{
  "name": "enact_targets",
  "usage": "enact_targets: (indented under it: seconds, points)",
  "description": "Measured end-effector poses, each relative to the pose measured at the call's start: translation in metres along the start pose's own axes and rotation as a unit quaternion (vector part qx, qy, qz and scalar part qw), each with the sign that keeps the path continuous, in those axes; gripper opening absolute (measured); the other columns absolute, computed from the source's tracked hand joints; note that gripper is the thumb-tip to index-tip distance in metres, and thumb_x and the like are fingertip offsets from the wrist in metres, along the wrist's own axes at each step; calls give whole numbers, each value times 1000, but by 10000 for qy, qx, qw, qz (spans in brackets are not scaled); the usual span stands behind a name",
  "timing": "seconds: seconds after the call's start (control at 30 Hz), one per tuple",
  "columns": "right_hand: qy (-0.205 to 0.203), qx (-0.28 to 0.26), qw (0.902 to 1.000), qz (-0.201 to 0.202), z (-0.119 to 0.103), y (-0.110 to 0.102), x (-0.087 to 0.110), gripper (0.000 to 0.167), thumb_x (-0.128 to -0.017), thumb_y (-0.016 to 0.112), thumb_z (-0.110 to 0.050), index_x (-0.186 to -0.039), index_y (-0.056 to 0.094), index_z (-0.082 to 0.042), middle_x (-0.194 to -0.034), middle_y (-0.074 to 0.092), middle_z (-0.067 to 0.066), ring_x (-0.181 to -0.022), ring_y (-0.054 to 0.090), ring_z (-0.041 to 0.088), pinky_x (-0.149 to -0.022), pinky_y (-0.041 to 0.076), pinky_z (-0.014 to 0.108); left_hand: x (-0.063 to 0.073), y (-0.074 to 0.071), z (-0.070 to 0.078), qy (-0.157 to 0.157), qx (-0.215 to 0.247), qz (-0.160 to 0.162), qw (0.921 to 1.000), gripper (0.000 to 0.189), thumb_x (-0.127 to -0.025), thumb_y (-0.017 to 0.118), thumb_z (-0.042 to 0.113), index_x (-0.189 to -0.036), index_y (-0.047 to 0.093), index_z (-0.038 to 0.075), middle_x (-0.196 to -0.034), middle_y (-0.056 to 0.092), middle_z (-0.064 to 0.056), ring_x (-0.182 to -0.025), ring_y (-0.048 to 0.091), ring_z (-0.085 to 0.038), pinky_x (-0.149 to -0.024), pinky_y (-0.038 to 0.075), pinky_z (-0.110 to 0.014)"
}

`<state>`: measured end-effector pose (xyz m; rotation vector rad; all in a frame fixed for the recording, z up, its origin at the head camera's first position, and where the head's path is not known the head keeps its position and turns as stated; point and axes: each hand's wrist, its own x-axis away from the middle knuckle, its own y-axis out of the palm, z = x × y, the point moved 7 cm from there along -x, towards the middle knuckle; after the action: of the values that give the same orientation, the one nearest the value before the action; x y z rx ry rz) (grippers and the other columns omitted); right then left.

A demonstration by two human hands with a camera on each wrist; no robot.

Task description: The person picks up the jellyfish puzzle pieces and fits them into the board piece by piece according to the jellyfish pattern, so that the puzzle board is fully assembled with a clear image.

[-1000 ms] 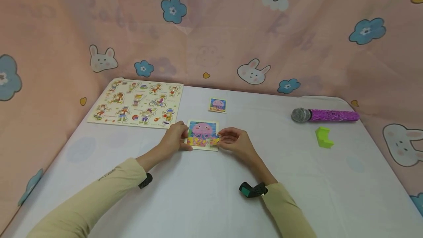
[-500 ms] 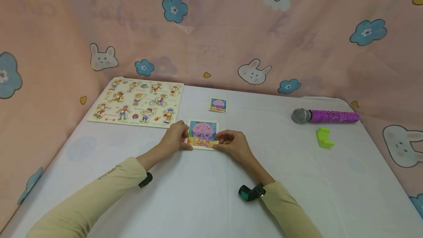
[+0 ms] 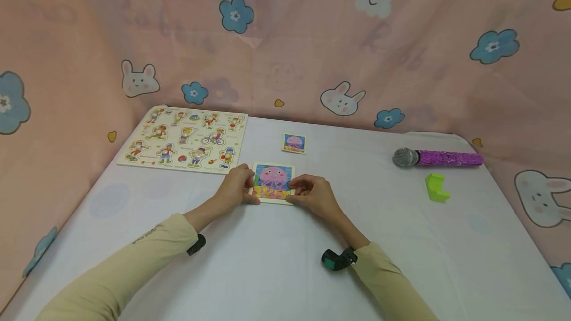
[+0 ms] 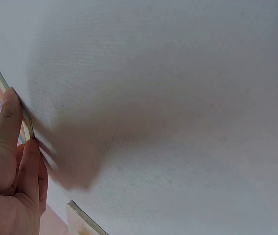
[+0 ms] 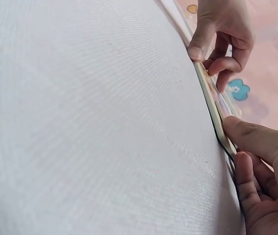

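A square jigsaw puzzle with a pink jellyfish picture and a pale frame lies mid-table in the head view. My left hand grips its left edge between thumb and fingers. At the lower right corner is my right hand, its thumb on the picture's edge and its fingers curled at the side. The right wrist view shows the board's thin edge between both hands, the right thumb pressing from above. Fingers cover the lower right part of the picture.
Behind the puzzle lies a small jellyfish card. A wooden board of sports figures sits back left. On the right are a purple microphone and a green angular block. A pink patterned curtain borders the table.
My right hand has moved slightly left onto the puzzle's corner. The lower right piece, offset and raised before, now lies in line with the picture. My left hand has stayed in place.
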<state>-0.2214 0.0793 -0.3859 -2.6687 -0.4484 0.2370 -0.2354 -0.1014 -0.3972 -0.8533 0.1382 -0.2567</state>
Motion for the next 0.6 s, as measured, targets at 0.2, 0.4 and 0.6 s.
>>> enact_targets:
  seconds: [0.2, 0.4, 0.6]
  points:
    - [69, -14, 9999, -128, 3, 0, -2, 29, -75, 75, 8, -100, 63, 15, -94, 66, 28, -74, 56, 28, -60, 44, 15, 1, 1, 0, 92, 43, 13, 9999, 40, -61, 89, 10, -75, 54, -2, -75, 44, -7, -68, 42, -16, -58, 36, -24]
    - [85, -89, 9999, -110, 31, 3, -11, 32, -74, 79, 4, -103, 65, 9, -95, 67, 22, -75, 56, 21, -61, 45, 16, 0, 0, 0, 115, -59, 52, 9999, 41, -60, 90, 11, -74, 53, -1, -75, 44, -6, -67, 43, -15, -58, 35, -24]
    - [-102, 227, 9997, 14, 34, 6, -13, 25, -75, 80, -3, -96, 69, 2, -87, 68, 12, -70, 53, 16, -59, 43, 17, 0, 0, -1, 86, -56, 28, 9999, 41, -60, 90, 11, -73, 53, -1, -74, 44, -6, -66, 43, -15, -57, 36, -23]
